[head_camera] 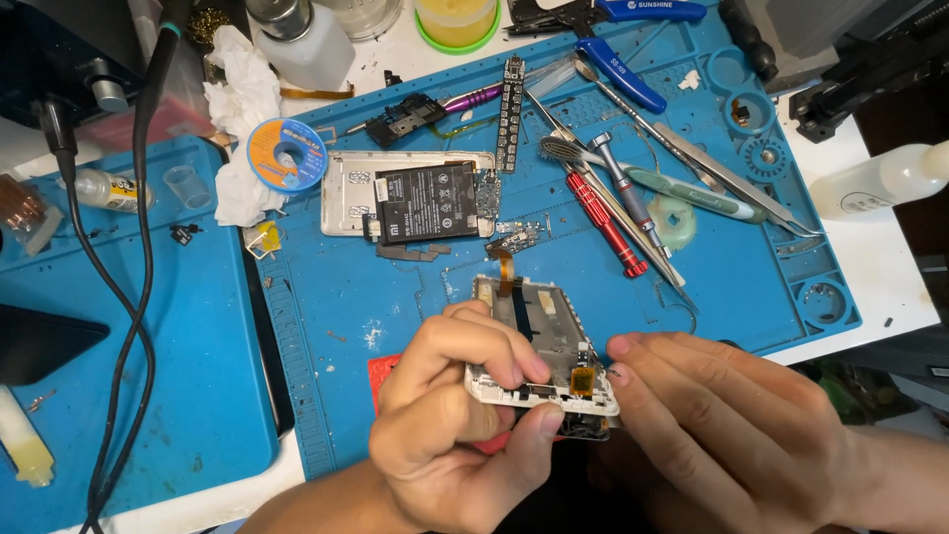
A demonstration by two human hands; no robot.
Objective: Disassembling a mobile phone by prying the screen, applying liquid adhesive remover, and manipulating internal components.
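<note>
Gripping the lower end of a white rectangular phone frame with its inner side bared (pixel 539 341), both hands are seen at six o'clock in the head view, just above the near edge of the blue silicone repair mat (pixel 751 277). The left hand (pixel 455 415) is closed on the frame, thumb under the bottom edge and fingers curled over the top, so that the piece is kept tilted and steady. The right hand (pixel 732 425) is closed on the bottom right corner, its fingertips pressed beside a small yellow-orange part (pixel 582 380); this appears to be the point being worked on. An orange flex ribbon (pixel 505 267) is left sticking out at the frame's far end.

At twelve o'clock from the frame, a silver metal back cover carrying a black flat battery (pixel 425 201) is laid flat on the mat, probably set aside within easy reach. At two o'clock a red-handled screwdriver (pixel 605 222), a grey-handled screwdriver (pixel 625 193) and long steel tweezers (pixel 732 178) are fanned out together. Blue-handled pliers (pixel 618 44) are seen at one o'clock.

A blue spool of solder wick (pixel 287 153) and crumpled white tissue (pixel 242 119) are placed at ten o'clock. Of the containers on the white worktop (pixel 870 267), a white pump bottle (pixel 306 44) is shut, its contents hidden; a round yellow tub with a green rim (pixel 457 25) is partly cut off; a pale squeeze bottle (pixel 885 178) is lying at three o'clock.
</note>
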